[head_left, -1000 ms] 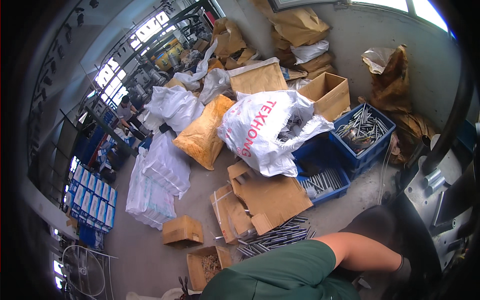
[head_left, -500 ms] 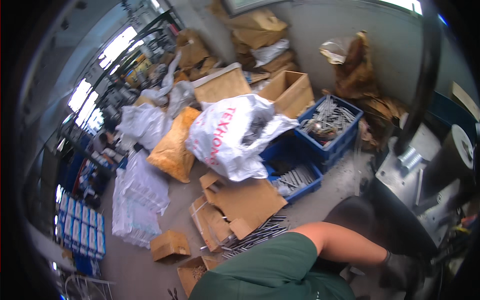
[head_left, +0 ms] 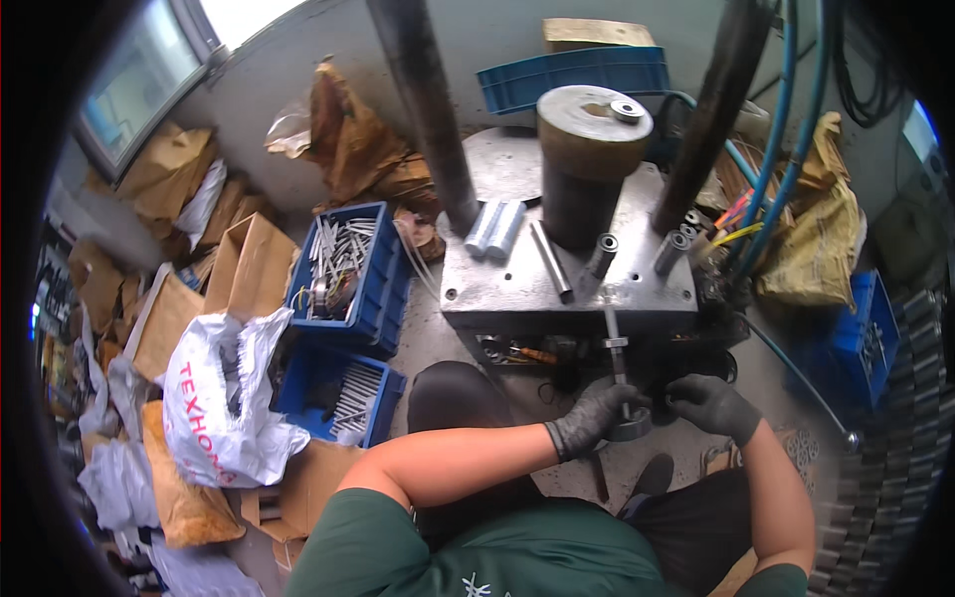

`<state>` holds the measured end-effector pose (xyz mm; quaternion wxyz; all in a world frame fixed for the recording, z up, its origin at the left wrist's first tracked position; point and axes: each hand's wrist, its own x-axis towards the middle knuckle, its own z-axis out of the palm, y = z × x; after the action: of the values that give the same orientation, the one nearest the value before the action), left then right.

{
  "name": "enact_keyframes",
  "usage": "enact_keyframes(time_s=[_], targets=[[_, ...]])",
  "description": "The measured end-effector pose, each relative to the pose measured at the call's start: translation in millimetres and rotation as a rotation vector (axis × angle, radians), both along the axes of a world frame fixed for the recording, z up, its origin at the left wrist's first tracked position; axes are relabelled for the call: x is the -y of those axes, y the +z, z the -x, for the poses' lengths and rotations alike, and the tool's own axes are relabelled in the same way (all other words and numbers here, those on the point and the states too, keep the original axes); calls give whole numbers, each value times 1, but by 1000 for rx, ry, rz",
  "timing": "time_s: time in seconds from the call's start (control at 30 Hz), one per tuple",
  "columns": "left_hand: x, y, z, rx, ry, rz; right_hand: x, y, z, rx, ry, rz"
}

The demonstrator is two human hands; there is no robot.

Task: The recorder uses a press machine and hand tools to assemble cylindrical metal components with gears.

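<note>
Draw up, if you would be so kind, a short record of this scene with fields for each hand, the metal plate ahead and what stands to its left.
Left hand: dark-gloved, closed around a metal rod
Right hand: dark-gloved, fingers curled, near the rod; whether it holds anything is unclear
Metal plate: bears a thick column with a small ring on top, and pale metal cylinders
Left of plate: two blue crates holding metal parts, and a white sack
</note>
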<state>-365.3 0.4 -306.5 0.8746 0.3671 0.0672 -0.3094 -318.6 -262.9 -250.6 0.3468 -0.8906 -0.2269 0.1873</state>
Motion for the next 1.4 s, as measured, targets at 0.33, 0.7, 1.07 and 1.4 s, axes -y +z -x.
enact_keyframes(time_s=[0.33, 0.7, 1.07, 1.4], targets=[[-12, -6, -4, -314, 48, -49, 13, -8, -18, -446, 23, 91], [-26, -7, -26, -155, 103, -182, 18, -17, -23, -452, 21, 114], [-27, 0, -21, -125, 147, -253, 28, -19, -20, -416, 23, 81], [-24, -1, -21, -151, 108, -249, 20, 5, -15, -626, -150, 93]])
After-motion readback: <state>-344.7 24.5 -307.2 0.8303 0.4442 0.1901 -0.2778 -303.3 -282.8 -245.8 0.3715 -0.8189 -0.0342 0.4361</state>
